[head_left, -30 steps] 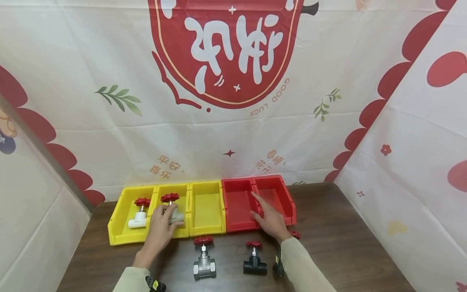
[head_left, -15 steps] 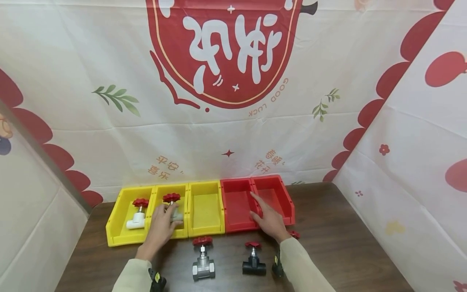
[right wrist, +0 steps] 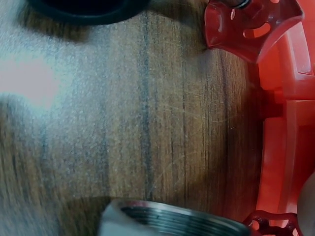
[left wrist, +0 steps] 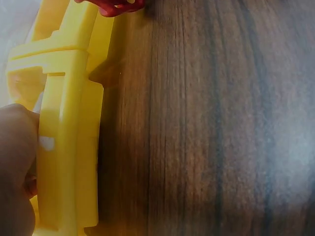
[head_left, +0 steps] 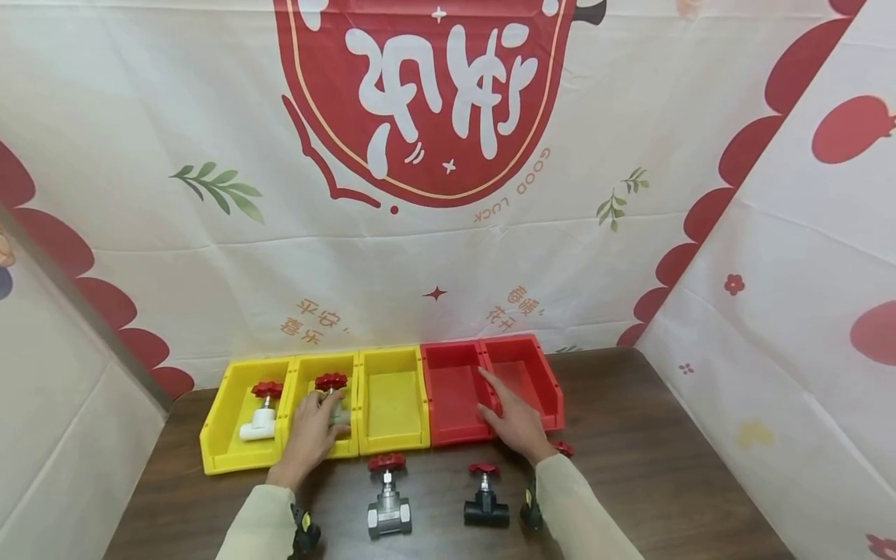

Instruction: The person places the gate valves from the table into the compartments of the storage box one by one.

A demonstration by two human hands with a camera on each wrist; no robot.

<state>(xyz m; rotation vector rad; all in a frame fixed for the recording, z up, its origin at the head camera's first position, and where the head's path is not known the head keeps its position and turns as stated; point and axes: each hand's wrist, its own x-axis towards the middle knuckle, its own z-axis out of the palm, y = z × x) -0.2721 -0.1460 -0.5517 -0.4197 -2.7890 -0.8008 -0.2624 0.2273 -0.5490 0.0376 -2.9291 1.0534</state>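
Observation:
In the head view my left hand [head_left: 308, 437] reaches into the second yellow bin from the left. Its thumb and fingers grip the body of a grey valve [head_left: 340, 417] topped by a red handwheel. Part of that valve is hidden behind the fingers. My right hand [head_left: 514, 422] hovers over the divider between two red bins [head_left: 456, 397], fingers spread and holding nothing. Below the bins, a metal valve [head_left: 389, 509] and a black valve [head_left: 486, 505] stand on the table, both with red handwheels. The left wrist view shows only part of the left hand [left wrist: 17, 162] behind a yellow wall.
A white valve [head_left: 260, 424] lies in the leftmost yellow bin [head_left: 217, 439]. The third yellow bin [head_left: 393, 404] adjoins the red ones. Another red handwheel [head_left: 563, 449] peeks out beside the right wrist. A printed cloth [head_left: 392, 272] hangs right behind the bins.
My left hand has shifted slightly right relative to the bins and lowered a little with the grey valve. My right hand keeps its place. The head view has drifted slightly.

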